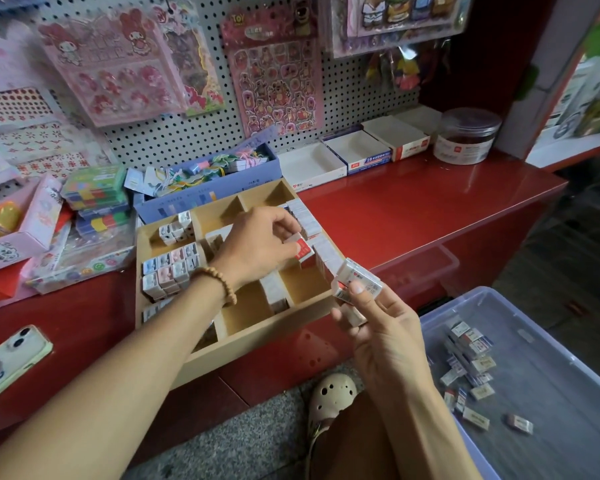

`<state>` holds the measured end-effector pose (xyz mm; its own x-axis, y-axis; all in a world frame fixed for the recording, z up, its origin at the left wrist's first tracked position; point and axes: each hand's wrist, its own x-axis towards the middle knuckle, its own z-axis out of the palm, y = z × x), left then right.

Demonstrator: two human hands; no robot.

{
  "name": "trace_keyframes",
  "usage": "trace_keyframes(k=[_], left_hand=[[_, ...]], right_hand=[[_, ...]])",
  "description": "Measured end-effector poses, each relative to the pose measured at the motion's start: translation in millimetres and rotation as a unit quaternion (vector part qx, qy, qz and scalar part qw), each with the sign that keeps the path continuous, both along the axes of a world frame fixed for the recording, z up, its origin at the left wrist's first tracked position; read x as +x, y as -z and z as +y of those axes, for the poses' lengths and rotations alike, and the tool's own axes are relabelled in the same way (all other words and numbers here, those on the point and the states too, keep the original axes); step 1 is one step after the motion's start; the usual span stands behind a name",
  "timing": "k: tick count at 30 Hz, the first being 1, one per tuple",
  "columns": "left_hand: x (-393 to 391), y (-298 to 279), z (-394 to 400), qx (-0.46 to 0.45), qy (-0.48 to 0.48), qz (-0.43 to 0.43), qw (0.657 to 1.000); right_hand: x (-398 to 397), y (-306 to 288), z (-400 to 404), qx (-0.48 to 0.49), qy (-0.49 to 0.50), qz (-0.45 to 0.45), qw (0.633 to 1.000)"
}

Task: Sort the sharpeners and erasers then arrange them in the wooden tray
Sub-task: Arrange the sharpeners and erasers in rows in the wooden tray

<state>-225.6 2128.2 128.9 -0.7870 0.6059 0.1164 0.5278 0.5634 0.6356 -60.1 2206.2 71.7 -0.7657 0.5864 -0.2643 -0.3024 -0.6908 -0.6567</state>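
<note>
Left hand (260,244): pinches a red-and-white eraser (300,247) over the wooden tray (257,336).
Right hand (381,327): grips several white erasers (357,282), just beside the tray's right edge.

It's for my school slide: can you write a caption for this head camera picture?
Left hand sets an eraser in the wooden tray while the right hand holds more erasers.
</note>
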Motion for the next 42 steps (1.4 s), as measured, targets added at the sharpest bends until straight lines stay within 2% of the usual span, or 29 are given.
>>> trace_keyframes(k=[3, 6, 17, 19, 21, 23, 26, 31, 33, 36, 39, 42], left_hand=[[-2, 9, 14, -0.069, 0.032, 0.051, 0.996], [-3, 20, 24, -0.097, 0.046, 0.095, 0.99], [3, 27, 21, -0.086, 0.017, 0.136, 0.987], [15, 22, 14, -0.006, 0.011, 0.084, 0.996], [34, 17, 7, 0.063, 0.046, -0.07, 0.995], [49, 14, 0, 0.071, 0.086, -0.166, 0.98], [57, 12, -3, 0.094, 0.099, -0.233, 0.963], [50, 4, -10, 0.119, 0.059, -0.285, 0.949], [40, -2, -13, 0.124, 0.041, -0.272, 0.953], [25, -7, -9, 0.091, 0.024, -0.195, 0.976], [14, -2, 2, 0.018, 0.009, -0.081, 0.997], [9, 4, 14, -0.045, -0.001, -0.002, 0.999]], right_hand=[[4, 3, 2, 0.001, -0.007, -0.012, 1.0], [8, 5, 4, -0.007, -0.019, -0.006, 1.0], [9, 2, 11, -0.012, -0.007, 0.01, 1.0], [8, 2, 10, 0.005, -0.002, 0.006, 1.0], [7, 1, 9, 0.015, 0.004, 0.011, 1.0], [6, -1, 8, 0.021, 0.005, 0.021, 1.0], [5, -2, 5, 0.038, -0.005, 0.031, 0.999], [6, -3, -2, 0.038, -0.001, 0.013, 0.999], [9, -3, -2, 0.033, 0.002, -0.012, 0.999], [10, -4, -2, 0.016, -0.007, -0.031, 0.999], [8, -4, -1, -0.034, -0.007, -0.038, 0.999], [7, -2, 1, -0.056, -0.016, -0.049, 0.997]])
